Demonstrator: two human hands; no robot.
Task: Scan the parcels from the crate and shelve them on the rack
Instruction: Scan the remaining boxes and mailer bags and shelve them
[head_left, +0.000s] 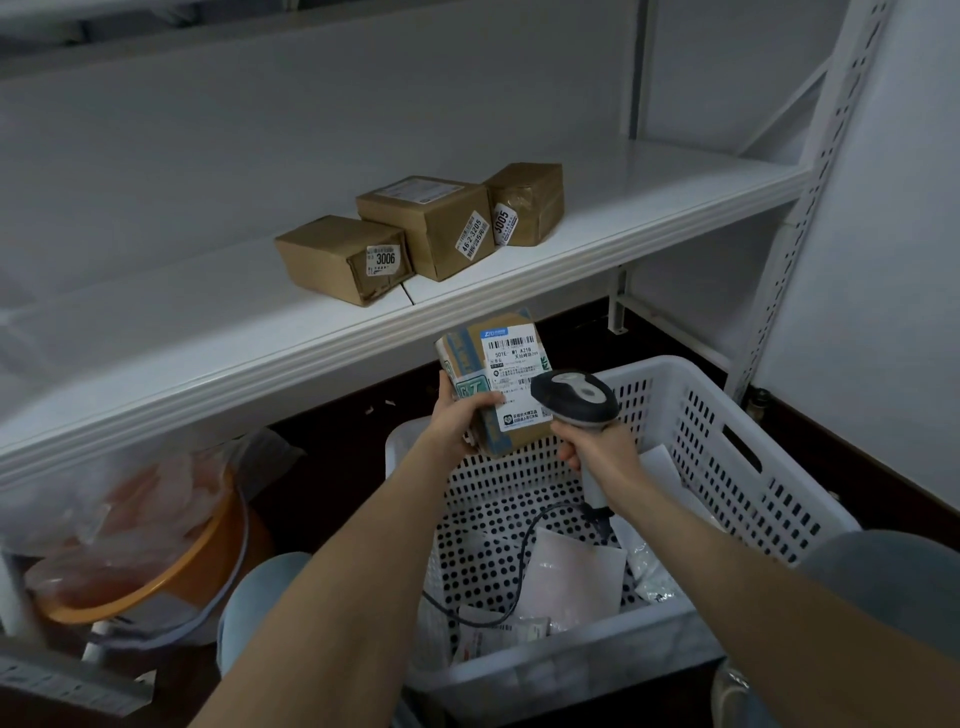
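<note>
A white rack (623, 218) is standing against a pale wall, with its shelf lying above and beyond both hands. Three brown boxes (431, 223) are sitting close together in a row on it. Directly beneath the hands, a white perforated crate (727, 415) is resting on the dark floor and holding pale mailers (576, 566). An orange basin (156, 561) is sitting down-left of the left hand (457, 421), which is gripping a labelled parcel (498, 384) just under the shelf edge. The right hand (597, 441) is gripping the handle of a scanner (576, 397), whose head is overlapping the parcel's label.
</note>
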